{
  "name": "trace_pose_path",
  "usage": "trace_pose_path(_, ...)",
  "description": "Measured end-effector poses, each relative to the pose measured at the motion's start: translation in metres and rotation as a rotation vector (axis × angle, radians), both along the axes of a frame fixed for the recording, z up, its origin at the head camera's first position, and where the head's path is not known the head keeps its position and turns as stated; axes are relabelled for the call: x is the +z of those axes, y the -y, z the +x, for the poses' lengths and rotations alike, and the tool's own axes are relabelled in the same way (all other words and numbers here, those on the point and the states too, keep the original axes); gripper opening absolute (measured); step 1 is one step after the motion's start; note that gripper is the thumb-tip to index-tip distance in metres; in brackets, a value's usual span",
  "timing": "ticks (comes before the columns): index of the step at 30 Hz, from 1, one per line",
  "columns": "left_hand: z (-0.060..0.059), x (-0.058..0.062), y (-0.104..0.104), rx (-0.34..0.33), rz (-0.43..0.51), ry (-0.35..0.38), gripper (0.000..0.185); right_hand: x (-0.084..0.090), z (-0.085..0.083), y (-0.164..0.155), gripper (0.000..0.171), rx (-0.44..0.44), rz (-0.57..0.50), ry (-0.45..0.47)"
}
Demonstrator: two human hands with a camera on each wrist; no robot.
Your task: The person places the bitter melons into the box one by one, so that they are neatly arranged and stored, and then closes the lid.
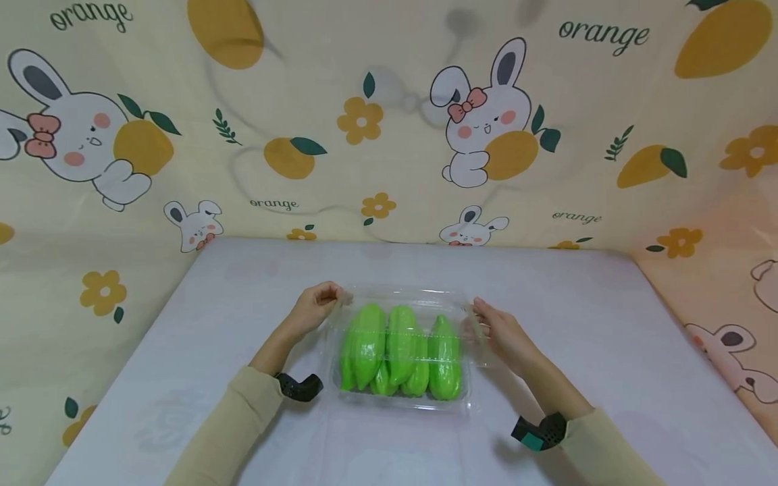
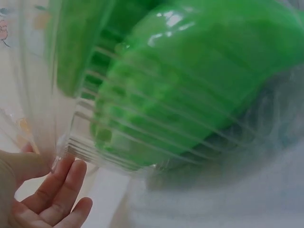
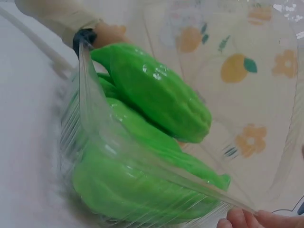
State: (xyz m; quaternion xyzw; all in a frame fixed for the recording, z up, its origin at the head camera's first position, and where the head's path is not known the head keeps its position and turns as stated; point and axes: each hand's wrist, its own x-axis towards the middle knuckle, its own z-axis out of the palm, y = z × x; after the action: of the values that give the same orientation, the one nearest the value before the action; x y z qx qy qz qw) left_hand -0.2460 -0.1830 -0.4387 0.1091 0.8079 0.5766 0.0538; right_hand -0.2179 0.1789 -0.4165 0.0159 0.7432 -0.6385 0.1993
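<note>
A clear plastic clamshell box (image 1: 395,403) stands on the table, filled with several glossy green ridged gourds (image 1: 445,361), tapered at the ends. Its see-through lid (image 3: 266,118) is raised at an angle over them. At the far left corner my left hand (image 1: 315,307) pinches the clear plastic edge between thumb and fingers. My right hand (image 1: 501,335) pinches the plastic edge on the right side. From close by, the left wrist view shows the ribbed wall and a gourd (image 2: 190,85) behind it, with the left fingers (image 2: 61,190) at the edge.
The white table (image 1: 182,371) extends around the box on all sides. Behind it hangs a cream cloth (image 1: 389,169) printed with rabbits and oranges, also along both sides. Black bands with small devices (image 1: 299,387) sit on both wrists.
</note>
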Motion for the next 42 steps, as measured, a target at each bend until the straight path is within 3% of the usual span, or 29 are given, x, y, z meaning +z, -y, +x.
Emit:
trace_pose_path(6,0.001,0.0,0.001,0.015,0.004,0.008,0.015,0.003,0.005,-0.002,0.057,0.022,0.017,-0.072)
trace_pose_path(12,0.002,0.0,0.005,0.003,-0.003,0.023,0.015,0.001,0.007,-0.004,0.056,0.03,-0.017,-0.078)
trace_pose_path(19,0.006,0.005,0.009,0.04,0.033,0.155,0.021,-0.002,0.007,-0.004,0.055,0.016,-0.031,-0.071)
trace_pose_path(24,0.013,0.011,0.009,0.009,0.038,0.199,0.036,-0.002,0.006,-0.003,0.054,0.008,-0.009,-0.072)
trace_pose_path(36,0.034,0.013,0.015,-0.076,0.017,0.135,0.042,-0.003,0.008,-0.006,0.054,0.009,0.025,-0.088)
trace_pose_path(42,0.038,0.009,0.014,-0.066,-0.001,0.144,0.044,-0.003,0.009,-0.008,0.057,0.008,0.042,-0.09)
